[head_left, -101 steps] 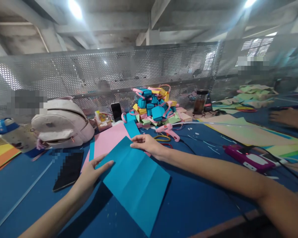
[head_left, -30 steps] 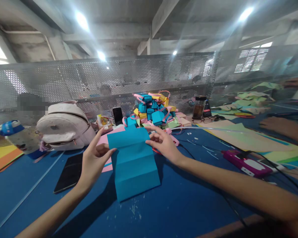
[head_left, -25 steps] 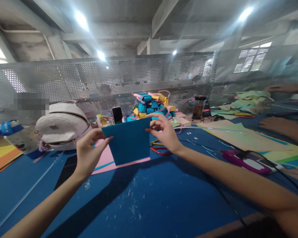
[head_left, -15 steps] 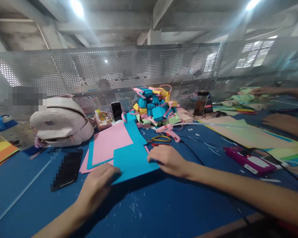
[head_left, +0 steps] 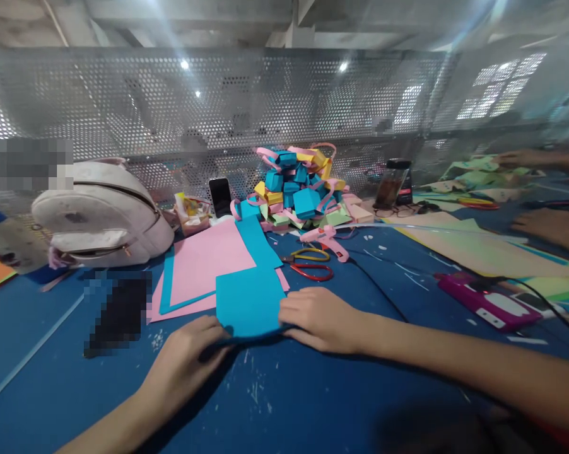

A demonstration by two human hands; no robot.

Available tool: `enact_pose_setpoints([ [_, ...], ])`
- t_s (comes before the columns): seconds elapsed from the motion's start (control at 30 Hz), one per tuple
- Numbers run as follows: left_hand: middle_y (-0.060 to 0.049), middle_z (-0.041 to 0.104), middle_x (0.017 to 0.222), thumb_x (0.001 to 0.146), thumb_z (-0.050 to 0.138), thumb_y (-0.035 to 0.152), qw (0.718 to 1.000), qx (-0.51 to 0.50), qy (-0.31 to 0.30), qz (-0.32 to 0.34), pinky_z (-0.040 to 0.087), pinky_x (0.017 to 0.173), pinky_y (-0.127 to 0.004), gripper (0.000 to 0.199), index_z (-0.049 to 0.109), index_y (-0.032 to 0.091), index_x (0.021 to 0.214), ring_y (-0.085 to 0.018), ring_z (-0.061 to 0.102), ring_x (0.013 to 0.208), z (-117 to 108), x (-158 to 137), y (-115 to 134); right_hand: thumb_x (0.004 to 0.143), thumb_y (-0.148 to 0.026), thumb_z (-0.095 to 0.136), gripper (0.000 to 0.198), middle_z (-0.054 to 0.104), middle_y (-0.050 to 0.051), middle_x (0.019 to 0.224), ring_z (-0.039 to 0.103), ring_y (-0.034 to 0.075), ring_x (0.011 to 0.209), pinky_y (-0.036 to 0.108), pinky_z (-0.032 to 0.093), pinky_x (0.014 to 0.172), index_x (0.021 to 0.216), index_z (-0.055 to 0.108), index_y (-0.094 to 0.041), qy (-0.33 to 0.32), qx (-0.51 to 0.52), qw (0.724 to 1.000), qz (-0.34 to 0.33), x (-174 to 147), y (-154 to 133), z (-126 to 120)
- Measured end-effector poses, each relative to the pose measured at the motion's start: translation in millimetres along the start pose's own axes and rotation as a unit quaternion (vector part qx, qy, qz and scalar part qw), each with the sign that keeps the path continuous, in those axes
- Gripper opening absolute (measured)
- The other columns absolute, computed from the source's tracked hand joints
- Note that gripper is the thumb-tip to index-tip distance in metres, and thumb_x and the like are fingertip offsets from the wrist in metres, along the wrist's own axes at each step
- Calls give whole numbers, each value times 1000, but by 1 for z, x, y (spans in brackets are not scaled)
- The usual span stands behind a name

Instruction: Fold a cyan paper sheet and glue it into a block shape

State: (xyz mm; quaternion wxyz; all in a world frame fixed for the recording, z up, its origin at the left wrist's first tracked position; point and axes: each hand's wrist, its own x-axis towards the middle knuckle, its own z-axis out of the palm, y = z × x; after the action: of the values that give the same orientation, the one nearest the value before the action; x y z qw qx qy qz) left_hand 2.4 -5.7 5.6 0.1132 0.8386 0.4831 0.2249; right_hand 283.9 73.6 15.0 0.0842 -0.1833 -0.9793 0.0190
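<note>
1. Blue paper (head_left: 249, 302) lies folded on the tabletop's middle, near my edge, overlapping pink sheets (head_left: 204, 261).
2. My left hand (head_left: 190, 347) presses its near left corner, fingers flat.
3. My right hand (head_left: 320, 317) presses its right edge, fingers curled together.

A flat dark object (head_left: 118, 309) left of the folded blue paper (head_left: 249, 301) is pixelated, so its surface cannot be read. The paper's near edge is hidden under the left hand (head_left: 190, 345) and right hand (head_left: 320, 317). 2 hands (head_left: 547, 224) of another person, far right of the paper, are blurred and cut off by the picture's right edge.
</note>
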Motion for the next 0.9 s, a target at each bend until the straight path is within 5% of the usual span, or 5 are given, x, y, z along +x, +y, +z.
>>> enact_pose_setpoints([
  [0.13, 0, 64, 70, 92, 55, 40, 995, -32, 32, -90, 42, 57, -25, 23, 67, 22, 85, -18, 59, 63, -1, 10, -13, 94, -32, 59, 16, 66, 4, 85, 58, 19, 79, 27, 32, 63, 85, 63, -18, -18, 140, 986, 87, 11, 15, 0],
  [0.3, 3, 59, 68, 89, 57, 41, 988, -77, 37, -129, 42, 58, -25, 25, 61, 22, 105, -16, 56, 62, 2, 17, -26, 95, -35, 56, 26, 61, 0, 69, 53, 13, 61, 25, 26, 55, 78, 61, -17, -21, 195, 974, 112, 23, 27, 3],
  [0.5, 7, 48, 64, 90, 56, 35, 986, -106, 7, -128, 39, 58, -23, 26, 55, 25, 113, -14, 49, 59, 2, 17, -27, 94, -39, 57, 24, 63, 2, 73, 53, 16, 65, 26, 25, 56, 90, 66, -17, -24, 187, 970, 153, 28, 27, 9],
  [0.9, 6, 55, 70, 93, 51, 23, 999, -32, 7, -41, 44, 53, -20, 30, 48, 31, 121, -12, 55, 56, 7, 10, -26, 95, -41, 57, 22, 67, 4, 84, 60, 20, 75, 28, 27, 56, 91, 62, -19, -59, 120, 980, 148, 27, 27, 21],
])
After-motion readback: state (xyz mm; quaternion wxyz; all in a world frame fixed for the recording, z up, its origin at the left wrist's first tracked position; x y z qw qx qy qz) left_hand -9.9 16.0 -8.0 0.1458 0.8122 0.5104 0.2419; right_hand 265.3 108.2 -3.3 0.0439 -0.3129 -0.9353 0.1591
